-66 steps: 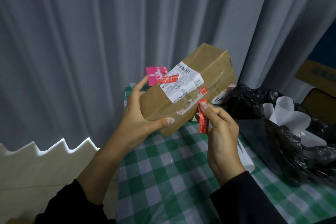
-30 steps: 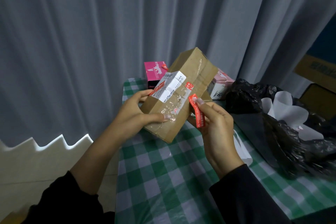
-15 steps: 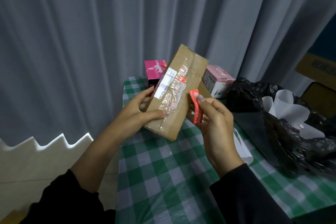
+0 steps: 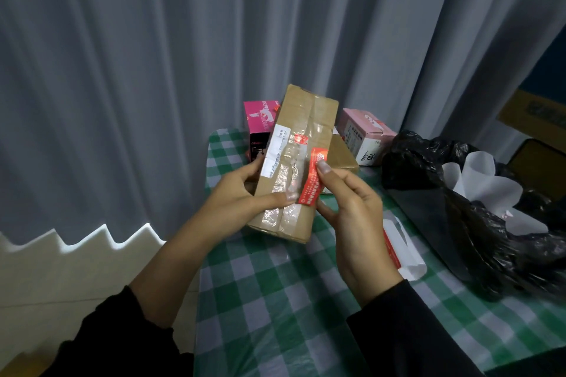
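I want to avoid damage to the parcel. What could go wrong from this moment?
1. The red strip, pinched by the right hand, may tear short or stick to itself.
2. The left hand alone holds the parcel above the table; a hard pull could make it slip and fall.

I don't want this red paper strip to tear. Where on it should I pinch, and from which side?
Pinch the red paper strip at its upper end, coming from the right, as the right hand does. That end looks lifted off the brown taped cardboard parcel, which the left hand grips across its width.
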